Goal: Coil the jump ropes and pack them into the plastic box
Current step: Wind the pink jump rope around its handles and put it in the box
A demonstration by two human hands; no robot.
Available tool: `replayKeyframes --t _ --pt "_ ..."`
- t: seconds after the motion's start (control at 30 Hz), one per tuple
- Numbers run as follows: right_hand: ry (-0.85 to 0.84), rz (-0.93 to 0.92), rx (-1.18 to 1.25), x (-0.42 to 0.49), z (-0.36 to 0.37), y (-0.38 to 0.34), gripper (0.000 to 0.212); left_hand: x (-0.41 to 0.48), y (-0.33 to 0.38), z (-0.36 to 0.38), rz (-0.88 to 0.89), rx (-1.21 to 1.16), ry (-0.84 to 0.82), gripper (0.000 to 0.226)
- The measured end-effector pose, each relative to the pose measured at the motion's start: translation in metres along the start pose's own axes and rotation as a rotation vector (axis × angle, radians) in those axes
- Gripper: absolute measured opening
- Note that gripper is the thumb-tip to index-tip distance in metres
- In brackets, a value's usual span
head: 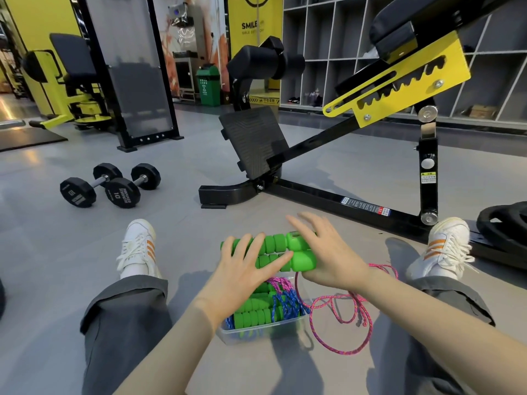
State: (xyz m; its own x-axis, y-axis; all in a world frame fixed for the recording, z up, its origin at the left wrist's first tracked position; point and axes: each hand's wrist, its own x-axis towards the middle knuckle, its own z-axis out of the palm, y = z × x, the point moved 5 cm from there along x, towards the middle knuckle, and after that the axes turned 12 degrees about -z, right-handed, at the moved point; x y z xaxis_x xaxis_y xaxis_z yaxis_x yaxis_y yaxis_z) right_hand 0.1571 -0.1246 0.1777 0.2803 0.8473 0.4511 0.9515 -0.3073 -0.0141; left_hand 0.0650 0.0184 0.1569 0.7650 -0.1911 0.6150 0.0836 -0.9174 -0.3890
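Two green foam jump-rope handles (275, 244) lie side by side just above the far rim of the clear plastic box (256, 331), which sits on the floor between my legs. My left hand (245, 270) rests flat on their left half with straight fingers. My right hand (328, 252) covers their right end, fingers spread on top and thumb tucked underneath. Their pink rope (342, 319) trails in loose loops on the floor right of the box. Inside the box lie more green handles (256, 312) with a blue rope (285, 306) and some pink rope.
A black and yellow bench frame (328, 196) crosses the floor just beyond my hands. Two black dumbbells (114, 187) lie at the left, and weight plates (504, 223) at the far right. My white shoes (139, 246) (445, 243) flank the box.
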Motion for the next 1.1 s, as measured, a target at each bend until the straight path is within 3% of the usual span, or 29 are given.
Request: replayKeyframes --t 0.07,0.13,0.2,0.3,0.4,0.47,0.57,0.63,0.73,0.87,1.03,1.1 --pt "-0.017 0.147 0.423 -0.003 0.0 0.004 0.111 0.0 -0.005 -0.001 -0.001 0.01 0.02 0.103" --pt "-0.006 0.321 0.772 -0.006 0.004 0.007 0.111 0.0 -0.01 -0.001 -0.009 0.023 0.034 0.102" --pt "-0.024 0.441 0.935 -0.008 0.007 0.008 0.083 0.0 -0.014 -0.001 -0.014 0.039 0.059 0.104" --pt "-0.18 0.449 1.078 -0.013 0.01 0.01 0.036 -0.002 -0.02 -0.002 -0.001 0.059 0.082 0.113" --pt "-0.178 0.534 1.23 -0.019 0.007 0.017 0.027 -0.004 -0.029 -0.002 -0.043 0.042 0.101 0.117" --pt "-0.122 0.509 1.018 -0.017 -0.002 0.024 0.009 -0.003 -0.034 -0.001 -0.064 0.028 0.104 0.123" --pt "-0.124 0.326 0.207 -0.011 -0.017 0.033 0.025 0.001 -0.035 -0.002 -0.014 0.016 0.107 0.127" --pt "-0.078 0.355 -0.069 -0.011 -0.021 0.038 0.027 0.005 -0.031 -0.008 0.016 -0.005 0.151 0.124" --pt "-0.053 0.51 -0.039 -0.01 -0.008 0.041 0.022 0.015 -0.021 -0.018 0.03 -0.018 0.211 0.115" --pt "-0.059 0.669 0.207 -0.007 0.026 0.03 0.028 0.021 -0.02 -0.022 0.032 0.024 0.227 0.1" --pt "-0.321 0.559 0.333 -0.001 0.043 -0.017 0.021 0.017 -0.022 -0.012 0.012 0.131 0.211 0.093" --pt "-0.403 0.526 0.336 0.0 0.036 -0.025 0.014 0.011 -0.023 -0.006 0.035 0.164 0.195 0.103"
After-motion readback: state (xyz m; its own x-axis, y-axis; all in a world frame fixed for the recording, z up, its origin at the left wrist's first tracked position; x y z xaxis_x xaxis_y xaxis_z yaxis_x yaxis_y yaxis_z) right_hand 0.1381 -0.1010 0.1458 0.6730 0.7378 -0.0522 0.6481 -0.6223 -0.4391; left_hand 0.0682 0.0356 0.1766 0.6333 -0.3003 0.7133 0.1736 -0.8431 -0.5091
